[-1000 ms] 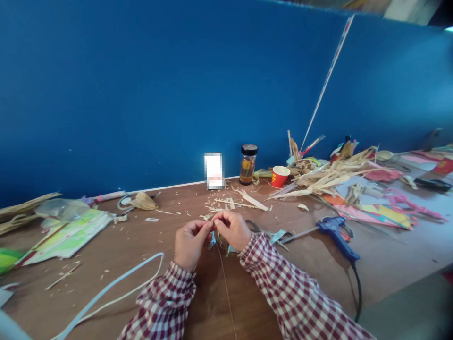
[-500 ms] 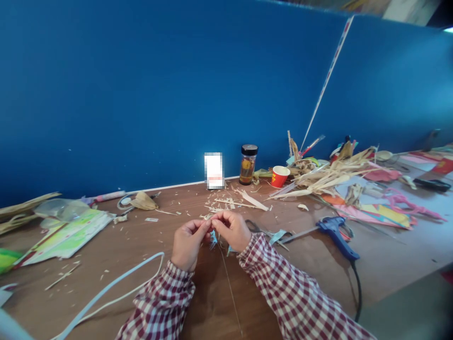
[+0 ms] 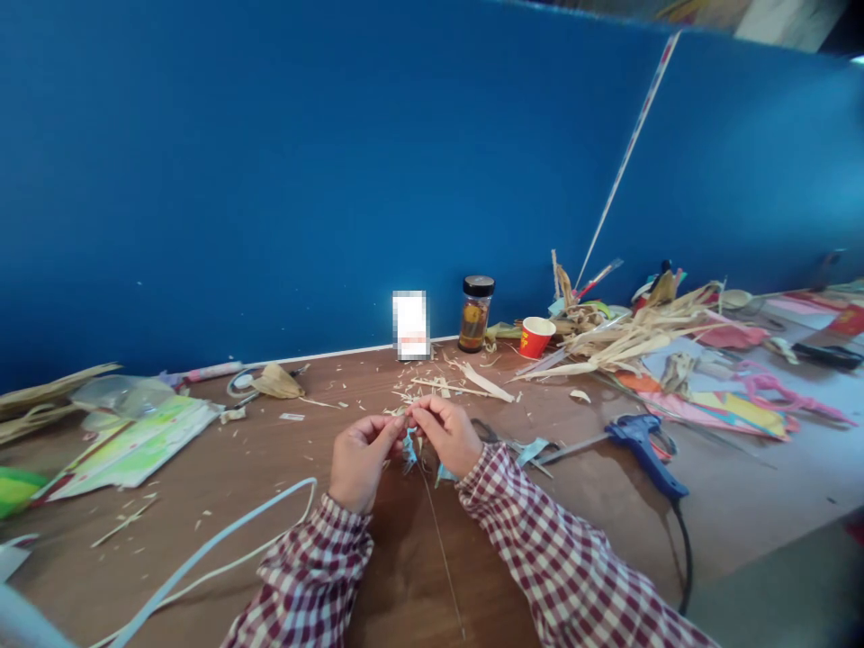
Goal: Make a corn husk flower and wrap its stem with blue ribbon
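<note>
Gap, beside right sleeve [image 3: 540, 531]; glue gun [image 3: 652, 457] beyond

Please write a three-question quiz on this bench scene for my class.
1. True or false: the red cup stands to the right of the jar.
2. What colour is the glue gun? A) green B) blue C) yellow
3. Fill in: the left hand and right hand come together at the ____.

Key: 1. True. 2. B. 3. Fingertips.

Thin pale strand [image 3: 443, 548], nearly straight, slanted
</note>
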Tool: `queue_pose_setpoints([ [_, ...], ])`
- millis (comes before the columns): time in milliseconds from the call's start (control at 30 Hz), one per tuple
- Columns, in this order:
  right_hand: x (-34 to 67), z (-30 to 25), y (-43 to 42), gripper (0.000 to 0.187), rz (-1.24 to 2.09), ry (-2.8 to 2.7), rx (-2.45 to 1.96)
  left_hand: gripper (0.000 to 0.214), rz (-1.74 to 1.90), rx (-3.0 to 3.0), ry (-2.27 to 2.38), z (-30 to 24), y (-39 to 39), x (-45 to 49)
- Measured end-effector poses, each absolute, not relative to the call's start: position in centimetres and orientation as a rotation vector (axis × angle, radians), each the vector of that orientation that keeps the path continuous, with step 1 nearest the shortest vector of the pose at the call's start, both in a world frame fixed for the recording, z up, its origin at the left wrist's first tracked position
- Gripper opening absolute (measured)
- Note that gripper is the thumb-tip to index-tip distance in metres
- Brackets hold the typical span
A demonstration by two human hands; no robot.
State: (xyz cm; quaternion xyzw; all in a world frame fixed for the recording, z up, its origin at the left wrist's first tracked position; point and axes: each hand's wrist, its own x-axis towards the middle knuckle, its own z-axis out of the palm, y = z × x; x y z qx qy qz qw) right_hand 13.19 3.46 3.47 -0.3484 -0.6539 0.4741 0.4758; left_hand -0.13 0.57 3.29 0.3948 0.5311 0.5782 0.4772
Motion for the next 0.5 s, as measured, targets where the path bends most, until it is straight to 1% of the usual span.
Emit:
queue_pose_setpoints([
  [133,13.13,2.84,3.55,0.017,1.146,-1.607,-0.859,0.027,1.423,1.275,1.496,3.15,0.66,-0.43],
  [233,13.30,2.61,3.81,0.021,1.130,-1.603,-0.896,0.025,1.449,1.421,1.590,3.30,0.49,-0.42],
  [300,13.40,2.71,3.87,0.022,1.068,-1.639,-0.917,0.024,1.459,1.485,1.622,3.35,0.37,-0.38],
  [400,13.35,3.05,3.68,0.016,0.965,-1.696,-0.892,0.023,1.457,1.560,1.641,3.19,0.30,-0.43],
  [500,13.18,3.31,3.41,0.017,0.943,-1.730,-0.856,0.022,1.446,1.619,1.645,2.84,0.39,-0.63],
])
